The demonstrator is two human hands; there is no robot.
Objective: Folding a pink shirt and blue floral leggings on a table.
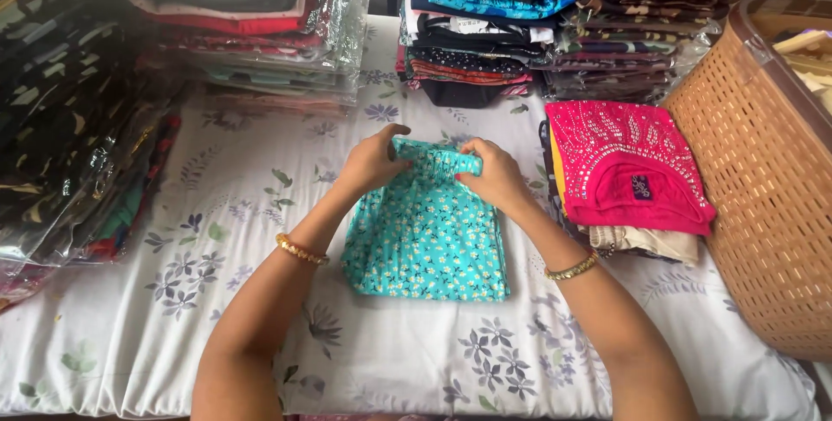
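Head view. A folded turquoise garment (426, 230) with a small white flower print lies on a white bedsheet (260, 334) printed with grey and green flowers. The left hand (373, 161) grips the garment's gathered waistband at its far left corner, fingers curled over the edge. The right hand (494, 174) pinches the same waistband at its far right corner, thumb and fingers closed on the cloth. The garment extends from between the two hands toward the person, lying flat between the forearms. A gold bangle (302, 250) circles the left wrist; a second gold bangle (572, 267) circles the right wrist.

Just to the right of the right hand sits a short pile of folded clothes topped by a pink top (628, 165) with rows of shiny studs. Further right of that pile stands a woven tan basket (763, 196). Beyond both hands, on the far side of the sheet, rise stacks of folded clothes (485, 22), some in clear plastic bags. Well to the left of the left hand lies a heap of dark bagged clothes (61, 126).
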